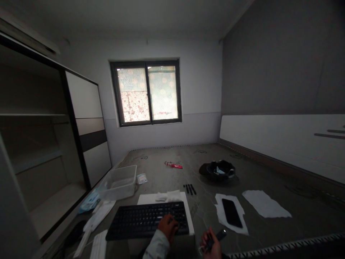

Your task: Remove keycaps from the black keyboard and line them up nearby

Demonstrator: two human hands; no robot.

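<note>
A black keyboard (pixel 140 219) lies across a white box (pixel 190 216), slightly tilted to the left. My left hand (pixel 167 227), in a pale sleeve, is over the keyboard's right part with its fingers curled down at the keys. Whether something small is pinched in them is hidden. To the right of the box, my right hand (pixel 211 244) is closed around a small dark rod with a shiny end (pixel 222 234). White crumpled tissue (pixel 172 196) rests on the box behind the keyboard.
A phone (pixel 232 213) lies on white paper (pixel 244 229), beside another sheet (pixel 265 204). Beyond are a black cap (pixel 217 171), several dark sticks (pixel 190 189) and a red packet (pixel 175 166). A clear plastic bin (pixel 118 183) stands left, near a blue packet (pixel 90 201).
</note>
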